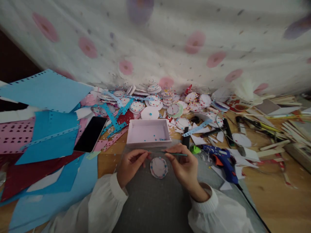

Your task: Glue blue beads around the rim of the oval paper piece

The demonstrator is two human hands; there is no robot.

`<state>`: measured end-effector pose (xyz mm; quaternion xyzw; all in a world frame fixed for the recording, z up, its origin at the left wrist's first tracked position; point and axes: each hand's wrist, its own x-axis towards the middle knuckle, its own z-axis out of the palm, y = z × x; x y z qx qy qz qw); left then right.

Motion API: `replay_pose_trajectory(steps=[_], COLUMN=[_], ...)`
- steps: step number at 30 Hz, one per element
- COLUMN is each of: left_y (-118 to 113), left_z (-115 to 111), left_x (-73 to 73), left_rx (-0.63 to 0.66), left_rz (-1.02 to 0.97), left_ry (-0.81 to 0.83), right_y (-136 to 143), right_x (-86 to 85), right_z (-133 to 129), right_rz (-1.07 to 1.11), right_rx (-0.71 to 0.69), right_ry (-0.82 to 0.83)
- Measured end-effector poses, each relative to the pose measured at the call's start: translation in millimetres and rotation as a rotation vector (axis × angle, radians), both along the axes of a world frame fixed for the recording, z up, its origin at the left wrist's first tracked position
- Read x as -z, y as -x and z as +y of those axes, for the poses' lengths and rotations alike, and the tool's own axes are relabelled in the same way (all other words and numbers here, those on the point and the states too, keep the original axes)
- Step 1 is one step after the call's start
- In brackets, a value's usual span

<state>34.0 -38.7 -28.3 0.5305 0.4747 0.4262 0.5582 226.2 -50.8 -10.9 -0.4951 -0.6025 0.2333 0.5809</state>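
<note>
My right hand pinches a thin teal stick, whose narrow tip points left. Opposite it, my left hand has thumb and forefinger pressed together close to that tip; whatever lies between them is too small to make out. Below and between both hands, a small white disc edged with blue and red dots lies on the grey mat. Just beyond my hands stands a shallow white box with a few tiny blue pieces inside.
Many dotted paper discs are piled along the back. Left lie a black phone and blue sheets. On the right are a blue glue gun with its cord, paper scraps, tools and wooden sticks. A flowered curtain hangs behind.
</note>
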Motion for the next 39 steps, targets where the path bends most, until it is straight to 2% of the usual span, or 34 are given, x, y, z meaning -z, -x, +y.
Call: replay_pose_trajectory(steps=[2, 4, 7, 9, 13, 15, 17, 21, 24, 25, 28, 31, 34, 39], left_y=[2, 4, 5, 5, 5, 6, 7, 9, 9, 10, 10, 10, 10, 9], left_z=[0, -1, -2, -2, 0, 1, 2, 2, 3, 3, 5, 6, 7, 7], left_x=[-2.0, -2.3, 0.9, 4.3, 7.4, 5.3, 1.7, -4.4, -4.8, -4.5, -3.7, -3.8, -3.7, -4.3], left_rx=[0.028, 0.087, 0.151, 0.148, 0.117, 0.114, 0.116, 0.147, 0.195, 0.211, 0.246, 0.271, 0.283, 0.285], left_rz=[0.007, -0.007, -0.050, -0.071, -0.132, -0.161, -0.186, -0.221, -0.242, -0.248, -0.266, -0.278, -0.281, -0.287], left_ry=[-0.003, 0.014, 0.072, 0.118, 0.181, 0.188, 0.188, 0.173, 0.167, 0.167, 0.172, 0.188, 0.199, 0.184], right_y=[2, 4, 9, 13, 15, 11, 3, -20, -43, -51, -79, -102, -116, -128], right_x=[-1.2, -1.6, -0.4, 1.1, 1.6, 0.2, -2.2, -9.1, -11.3, -10.1, -0.2, 14.6, 26.8, 33.6], right_z=[-4, -9, -16, -18, -18, -16, -12, -6, -12, -17, -37, -52, -55, -52], right_rz=[-0.069, -0.241, -0.569, -0.712, -0.769, -0.734, -0.667, -0.466, -0.327, -0.353, -0.611, -0.818, -0.885, -0.913], right_rx=[0.033, 0.036, -0.053, -0.131, -0.266, -0.278, -0.179, 0.183, 0.430, 0.510, 0.693, 0.779, 0.787, 0.851], right_ry=[-0.094, -0.229, -0.409, -0.454, -0.454, -0.445, -0.433, -0.393, -0.328, -0.285, -0.102, 0.114, 0.313, 0.405])
